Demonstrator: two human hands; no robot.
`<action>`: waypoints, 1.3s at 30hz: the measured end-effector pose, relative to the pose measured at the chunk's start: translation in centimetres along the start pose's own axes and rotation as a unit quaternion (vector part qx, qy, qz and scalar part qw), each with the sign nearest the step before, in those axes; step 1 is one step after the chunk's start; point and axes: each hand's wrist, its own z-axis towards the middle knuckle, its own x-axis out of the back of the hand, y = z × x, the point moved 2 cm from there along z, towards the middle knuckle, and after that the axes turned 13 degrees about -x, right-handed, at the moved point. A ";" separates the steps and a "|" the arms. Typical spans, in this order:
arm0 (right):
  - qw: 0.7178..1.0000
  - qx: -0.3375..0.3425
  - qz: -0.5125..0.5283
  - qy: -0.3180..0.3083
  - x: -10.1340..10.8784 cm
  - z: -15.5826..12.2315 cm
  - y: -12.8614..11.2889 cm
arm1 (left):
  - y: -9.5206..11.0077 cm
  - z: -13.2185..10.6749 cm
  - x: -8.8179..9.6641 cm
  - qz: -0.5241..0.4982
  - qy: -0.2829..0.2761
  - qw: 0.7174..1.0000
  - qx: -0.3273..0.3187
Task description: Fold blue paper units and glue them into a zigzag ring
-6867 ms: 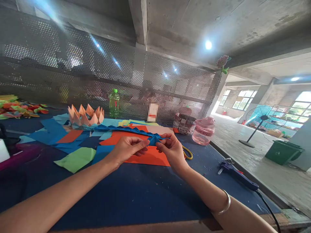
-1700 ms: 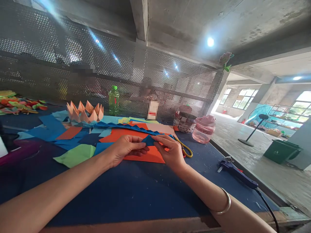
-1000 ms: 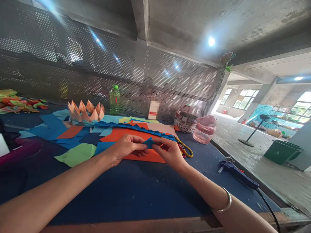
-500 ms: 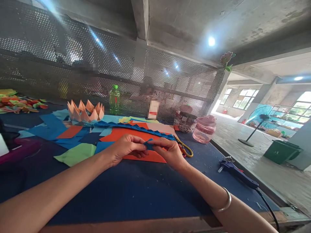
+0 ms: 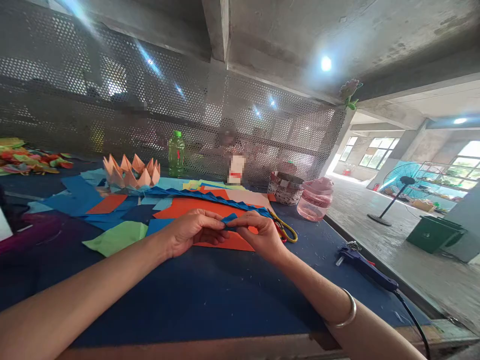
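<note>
Behind our dark blue desk [image 5: 210, 305] stands a perforated metal screen [image 5: 180, 107]. From the left, we see first a heap of coloured paper pieces [image 5: 33, 159], then the peach paper crown [image 5: 131, 172] with its tips upward, near the green bottle [image 5: 176, 156]. Beside this crown begins a long blue folded strip [image 5: 210, 198], which runs rightward behind our hands. Our left hand [image 5: 189, 231] pinches one end of a small folded blue paper [image 5: 229, 219], other fingers loosely curled. We hold this paper over orange paper [image 5: 240, 243]; its long axis goes crosswise from hand to hand, the right end slightly higher. A moment before, it showed one peak pointing up; now it looks narrower and lower. Our right hand [image 5: 264, 235] pinches the other end. Further right are the yellow-handled scissors [image 5: 291, 234], the woven basket [image 5: 279, 194], the pink jar [image 5: 315, 200] and the glue gun [image 5: 371, 275].
</note>
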 end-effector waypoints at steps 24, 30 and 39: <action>0.992 0.068 -0.082 0.074 0.1 -0.3 -0.7 | 0.2 -0.1 -0.3 -0.006 0.007 0.999 -0.040; 0.997 0.030 -0.038 0.065 0.1 -0.4 -0.5 | 0.1 -0.1 -0.6 0.006 0.007 0.998 -0.067; 0.993 -0.087 0.067 0.040 -0.3 -0.3 0.0 | -0.4 0.1 -0.7 0.056 0.011 0.990 -0.127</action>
